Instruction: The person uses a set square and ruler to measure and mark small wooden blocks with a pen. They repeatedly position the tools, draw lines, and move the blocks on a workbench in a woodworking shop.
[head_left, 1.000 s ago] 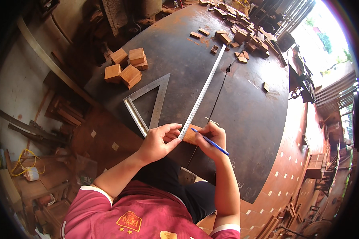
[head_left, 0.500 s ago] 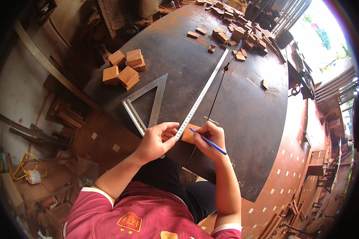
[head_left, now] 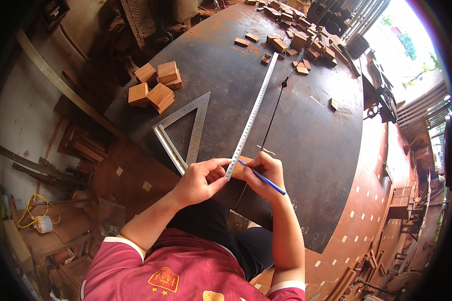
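Note:
My left hand [head_left: 201, 180] pinches the near end of a long white-faced ruler [head_left: 252, 116] between thumb and fingers. The ruler slants away across the dark table, its near end against a small reddish-brown wooden block [head_left: 239, 171] at the table's near edge. My right hand [head_left: 264, 173] is closed round a blue pen [head_left: 266, 181], whose tip is close to the ruler's edge above the block. That hand rests against the block and hides its right part. Left of the ruler lies a metal set square [head_left: 199, 125], one corner close to my left hand.
Several wooden blocks [head_left: 160, 96] are grouped at the table's left edge. A larger heap of blocks [head_left: 300, 41] covers the far end. A dark seam [head_left: 274, 113] runs along the table [head_left: 316, 165], right of the ruler. One small block [head_left: 334, 104] lies alone at right.
The ruler's far end has swung left and its near end has shifted slightly right, toward the block. My left hand has moved a little right with it. My right hand and pen stay nearly still.

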A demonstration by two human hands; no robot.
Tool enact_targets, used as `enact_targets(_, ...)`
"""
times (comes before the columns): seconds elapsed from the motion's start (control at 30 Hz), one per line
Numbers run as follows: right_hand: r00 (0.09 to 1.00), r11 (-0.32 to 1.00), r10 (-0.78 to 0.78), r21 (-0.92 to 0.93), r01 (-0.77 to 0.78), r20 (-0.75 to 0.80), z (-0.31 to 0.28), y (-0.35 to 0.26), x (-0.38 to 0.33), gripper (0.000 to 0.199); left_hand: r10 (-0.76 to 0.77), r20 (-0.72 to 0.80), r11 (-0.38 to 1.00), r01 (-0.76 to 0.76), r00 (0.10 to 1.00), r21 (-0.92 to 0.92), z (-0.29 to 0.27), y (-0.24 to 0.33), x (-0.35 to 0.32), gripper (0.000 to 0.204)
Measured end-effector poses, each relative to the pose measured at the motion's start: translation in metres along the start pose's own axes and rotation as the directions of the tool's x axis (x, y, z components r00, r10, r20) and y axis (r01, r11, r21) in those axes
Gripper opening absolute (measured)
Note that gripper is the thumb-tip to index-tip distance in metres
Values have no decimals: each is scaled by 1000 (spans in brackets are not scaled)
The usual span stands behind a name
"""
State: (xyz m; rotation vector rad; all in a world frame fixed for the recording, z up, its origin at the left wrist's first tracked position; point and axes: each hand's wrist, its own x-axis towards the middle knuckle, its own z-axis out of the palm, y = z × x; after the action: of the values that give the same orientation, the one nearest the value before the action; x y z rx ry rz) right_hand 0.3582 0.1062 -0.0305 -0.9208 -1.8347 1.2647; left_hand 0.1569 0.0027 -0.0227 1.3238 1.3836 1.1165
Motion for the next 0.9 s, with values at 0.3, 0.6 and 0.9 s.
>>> enact_targets(0.3,1000,1000,-13,8,13,15,-1,0,-1,16,140,-109,982,-124,984,141,3,-2,0,23)
enact_targets(0.6,1000,999,1,37,-2,26,-2,-2,-1,16,206,-154,961,-171,966,215,3,0,0,18)
enact_targets(0.9,999,999,-8,46,7,31,-3,-3,-2,17,364,-68,900,-332,929,282,6,-8,0,19)
